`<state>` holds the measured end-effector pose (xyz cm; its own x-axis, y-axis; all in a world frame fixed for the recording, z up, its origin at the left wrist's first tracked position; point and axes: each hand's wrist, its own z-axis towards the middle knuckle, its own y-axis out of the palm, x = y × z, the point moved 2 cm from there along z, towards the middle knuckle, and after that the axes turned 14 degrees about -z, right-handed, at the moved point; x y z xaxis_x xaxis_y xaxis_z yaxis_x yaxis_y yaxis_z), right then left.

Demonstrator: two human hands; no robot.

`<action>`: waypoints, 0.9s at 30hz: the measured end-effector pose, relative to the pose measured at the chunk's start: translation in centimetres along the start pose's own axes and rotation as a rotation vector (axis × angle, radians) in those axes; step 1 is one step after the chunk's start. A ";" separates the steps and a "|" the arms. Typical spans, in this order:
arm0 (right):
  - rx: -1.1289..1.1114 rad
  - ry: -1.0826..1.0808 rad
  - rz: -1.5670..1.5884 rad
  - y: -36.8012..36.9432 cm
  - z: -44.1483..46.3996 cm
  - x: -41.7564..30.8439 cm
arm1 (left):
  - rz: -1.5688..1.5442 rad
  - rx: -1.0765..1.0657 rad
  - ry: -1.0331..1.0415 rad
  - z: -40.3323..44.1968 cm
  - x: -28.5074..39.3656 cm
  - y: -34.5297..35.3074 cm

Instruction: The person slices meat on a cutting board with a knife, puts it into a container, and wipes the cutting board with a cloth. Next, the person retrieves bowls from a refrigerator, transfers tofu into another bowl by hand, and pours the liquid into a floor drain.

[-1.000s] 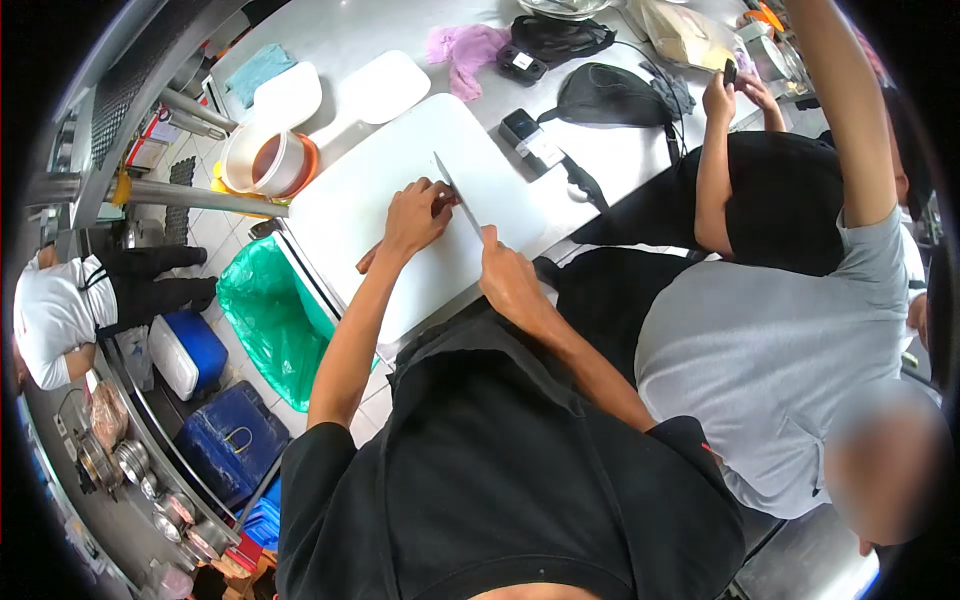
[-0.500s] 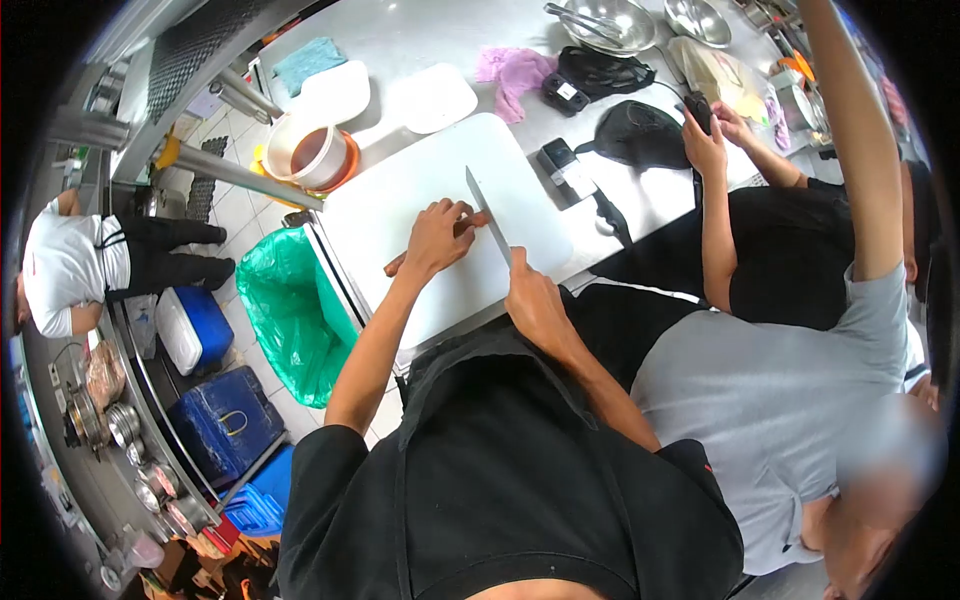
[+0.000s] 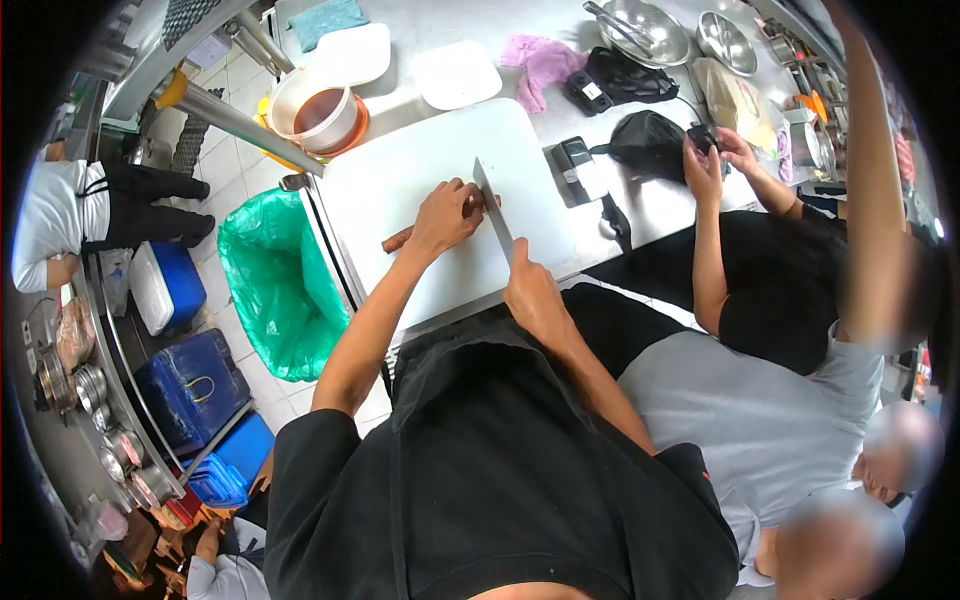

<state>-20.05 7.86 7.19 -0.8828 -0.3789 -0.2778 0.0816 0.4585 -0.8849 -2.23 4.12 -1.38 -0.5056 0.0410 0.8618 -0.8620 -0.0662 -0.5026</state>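
Note:
On the white cutting board (image 3: pixel 450 275) my left hand (image 3: pixel 447 216) has its fingers curled over a long reddish-brown food piece (image 3: pixel 397 240), whose end sticks out below the palm. My right hand (image 3: pixel 537 300) is wrapped round the handle of a knife (image 3: pixel 492 208). The blade points away from me and stands beside the left fingertips, at the far end of the food piece. What the left fingers cover is hidden.
Beyond the board are a tub of reddish liquid (image 3: pixel 322 117), white lids (image 3: pixel 456 75), a purple cloth (image 3: pixel 543 64) and a black device (image 3: pixel 574 168). A green-lined bin (image 3: pixel 283 290) stands left. People in grey (image 3: pixel 750 420) and black (image 3: pixel 780 290) are close on the right.
The view has shifted, so the board sits differently in it. Both hands keep their holds, and the knife blade stands more upright in view. The co-worker in grey has leaned lower.

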 end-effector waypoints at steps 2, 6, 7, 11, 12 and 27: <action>0.000 -0.015 0.006 0.1 1.0 -0.1 | -0.012 0.013 -0.019 0.3 -0.1 0.0; 0.081 -0.062 0.048 3.6 4.3 0.8 | -0.015 0.019 -0.038 -0.1 -0.6 0.2; 0.086 -0.075 0.041 4.0 4.6 1.1 | -0.023 0.009 -0.029 0.1 -0.5 0.1; 0.095 -0.049 0.109 3.7 3.8 1.9 | -0.040 0.083 0.039 -0.6 -0.9 0.3; 0.099 -0.077 0.153 2.7 4.5 2.0 | -0.033 0.098 0.040 -1.1 -0.9 0.0; 0.054 -0.091 0.055 1.7 -1.2 -0.1 | 0.118 0.155 0.083 -3.3 -1.2 -0.8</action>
<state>-20.35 9.59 6.18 -0.8307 -0.4273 -0.3568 0.1554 0.4373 -0.8858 -1.07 7.45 -2.28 -0.6098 0.1053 0.7855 -0.7837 -0.2276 -0.5779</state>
